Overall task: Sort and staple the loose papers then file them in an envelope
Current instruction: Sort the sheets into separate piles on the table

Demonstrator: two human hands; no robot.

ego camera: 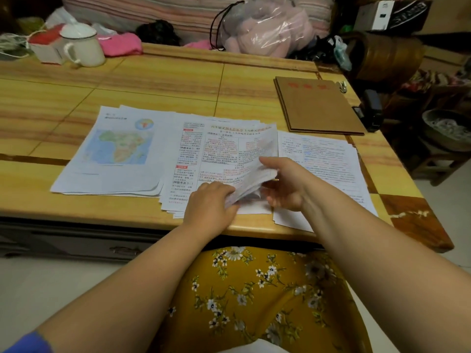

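Note:
Three stacks of printed papers lie on the wooden table [178,77]. The left stack [112,154] shows a map of Africa on top. The middle stack [216,154] carries red and black text. My left hand [211,202] pinches its lower right corner and my right hand [283,182] grips the lifted right edge of several sheets, which curl upward. The right stack [328,164] has blue and black text and lies partly under my right forearm. A brown envelope [318,105] with red lettering lies at the back right. A black stapler [372,110] sits beside the envelope at the table's right edge.
A white enamel mug [84,44] with a lid stands at the back left beside a small box [48,52] and pink cloth [119,44]. A plastic bag [267,26] of soft things sits behind the table. A glass bowl [448,128] rests on a stool to the right.

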